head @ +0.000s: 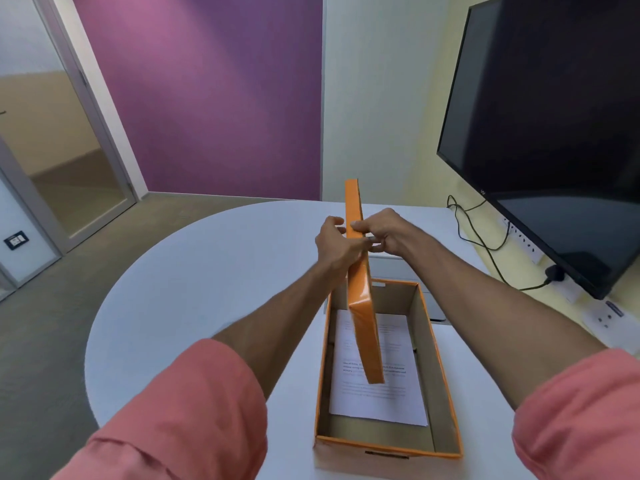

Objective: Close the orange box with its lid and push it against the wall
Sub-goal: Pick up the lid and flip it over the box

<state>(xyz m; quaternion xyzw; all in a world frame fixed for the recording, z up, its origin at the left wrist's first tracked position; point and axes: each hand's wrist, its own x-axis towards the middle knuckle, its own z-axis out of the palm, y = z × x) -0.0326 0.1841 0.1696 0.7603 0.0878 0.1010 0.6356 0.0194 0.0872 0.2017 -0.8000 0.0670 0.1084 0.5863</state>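
Observation:
The orange box stands open on the white table near its front edge, with white printed sheets lying flat inside. Its orange lid is held on edge above the box, tilted so that I see its thin side, the low end hanging over the papers. My left hand grips the lid from the left, and my right hand pinches it from the right, both near its upper half. The pale wall lies beyond the table's far edge.
A large dark monitor hangs at the right, with black cables and a power strip below it. A grey-white box sits just behind the orange box. The round white table spreads to the left.

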